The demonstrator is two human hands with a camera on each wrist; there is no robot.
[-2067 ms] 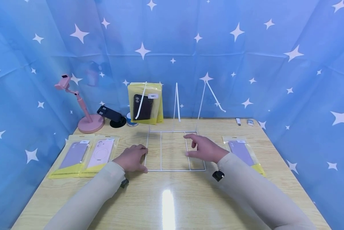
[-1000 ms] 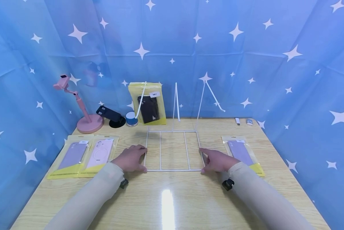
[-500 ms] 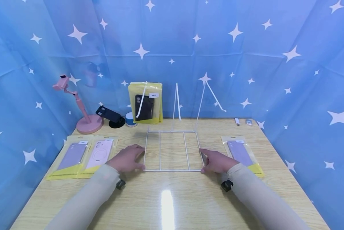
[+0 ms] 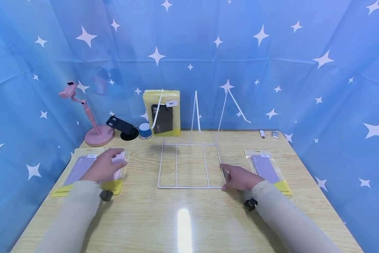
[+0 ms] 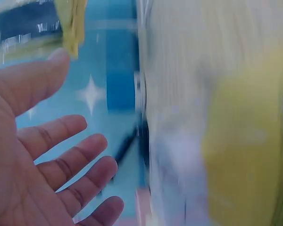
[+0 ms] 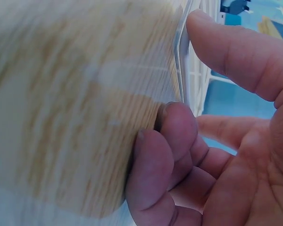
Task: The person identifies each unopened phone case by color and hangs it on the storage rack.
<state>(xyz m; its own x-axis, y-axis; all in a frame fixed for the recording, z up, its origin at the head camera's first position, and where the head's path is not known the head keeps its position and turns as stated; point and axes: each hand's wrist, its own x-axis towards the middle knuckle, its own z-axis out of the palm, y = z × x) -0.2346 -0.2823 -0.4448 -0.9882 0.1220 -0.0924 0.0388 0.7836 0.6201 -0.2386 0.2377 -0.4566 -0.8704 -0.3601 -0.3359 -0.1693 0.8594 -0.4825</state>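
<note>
My left hand (image 4: 104,166) hovers over the bagged pink phone case (image 4: 116,175) at the table's left, partly covering it. In the left wrist view its fingers (image 5: 73,162) are spread loosely, with nothing in them. My right hand (image 4: 240,178) holds the right front corner of the white wire display rack (image 4: 189,187). Its thumb (image 6: 226,49) lies against the wire in the right wrist view, the other fingers curled. A bagged black phone case (image 4: 162,117) hangs on the rack's left hook. The middle hook (image 4: 197,114) and right hook (image 4: 238,106) are bare.
A bagged lavender phone case (image 4: 82,170) lies at far left, another bagged lavender case (image 4: 265,168) at right. Behind stand a pink phone stand (image 4: 99,136), a black case on a stand (image 4: 121,124) and a blue round item (image 4: 145,130). Two small items (image 4: 275,134) sit back right.
My right hand has moved from inside the rack's base to its right front corner. My left hand has left the rack's left side for the bags. The hanging bag has swung.
</note>
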